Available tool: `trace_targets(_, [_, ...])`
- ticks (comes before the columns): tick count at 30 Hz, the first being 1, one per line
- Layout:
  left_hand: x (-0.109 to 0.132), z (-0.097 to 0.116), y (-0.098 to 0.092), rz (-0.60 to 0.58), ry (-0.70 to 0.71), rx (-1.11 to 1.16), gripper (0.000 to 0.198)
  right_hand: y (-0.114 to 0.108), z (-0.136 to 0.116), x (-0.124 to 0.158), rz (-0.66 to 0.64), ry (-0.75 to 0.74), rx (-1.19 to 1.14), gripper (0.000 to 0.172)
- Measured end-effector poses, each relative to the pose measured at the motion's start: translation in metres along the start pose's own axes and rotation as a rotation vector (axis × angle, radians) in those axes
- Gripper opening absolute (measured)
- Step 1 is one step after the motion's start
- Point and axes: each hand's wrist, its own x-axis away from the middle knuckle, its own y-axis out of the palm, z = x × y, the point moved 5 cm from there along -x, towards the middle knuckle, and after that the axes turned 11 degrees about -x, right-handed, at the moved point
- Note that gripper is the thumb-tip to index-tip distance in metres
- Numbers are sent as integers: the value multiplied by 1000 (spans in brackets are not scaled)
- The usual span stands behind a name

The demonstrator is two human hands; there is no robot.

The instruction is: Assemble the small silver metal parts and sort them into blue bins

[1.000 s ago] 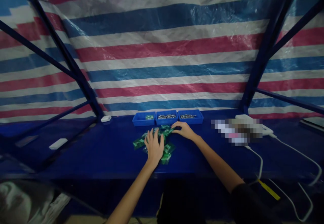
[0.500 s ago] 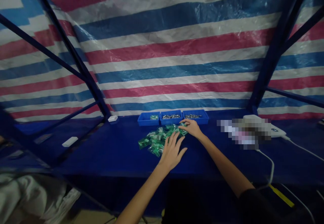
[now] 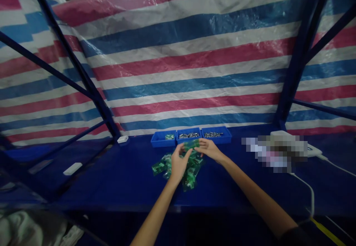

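A heap of small green packets [image 3: 191, 171] lies on the blue table [image 3: 111, 179]. Just above the heap, my left hand [image 3: 178, 163] and my right hand [image 3: 209, 149] meet on one green packet [image 3: 191, 144], each pinching an end of it. Behind them stand three small blue trays in a row: the left tray [image 3: 164, 138] holds a green piece, the middle tray [image 3: 189, 135] and the right tray [image 3: 216, 134] hold small metal parts.
A striped red, white and blue tarp hangs behind dark blue frame bars [image 3: 91, 86]. Two small white blocks [image 3: 72, 169] lie at the left. A white device [image 3: 308, 147] with white cables [image 3: 311, 194] sits at the right.
My left hand left the table by the heap and rose to meet the right hand. Both now hold one green packet lifted off the pile. The view shifted slightly.
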Motion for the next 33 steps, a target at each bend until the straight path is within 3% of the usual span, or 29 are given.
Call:
trace_targets(4, [11,4,-19,-30,259,-118,17,14,-10,8,18,-235,158,12])
trace_targets(6, [17,5,-26,-87,356,-177,17,19,-13,12,23,-294,217,10])
trace_targets(7, [16,3,-30,-106,349,-179,16,21,-12,13,19,-268,226,9])
trace_targets(9, [6,-10,-38,-100,233,-125,16,24,-8,13,6,-166,214,26])
trace_targets(12, [-31,-42,-55,14,31,-8,22,25,-4,12,-7,-70,179,50])
trace_targets(15, [-80,-79,-76,170,-24,-46,26,19,-4,8,28,-63,148,49])
trace_targets(17, [-108,-104,-83,164,-88,-159,28,13,-4,6,69,-64,122,47])
trace_targets(21, [-138,-131,-75,54,-111,-391,30,3,-2,1,119,-59,45,43])
trace_targets(26, [-144,-139,-56,-57,-120,-749,31,-3,0,-2,158,-53,25,42])
trace_targets(33, [-150,-145,-61,-141,-119,-905,32,-8,0,-5,181,-44,42,40])
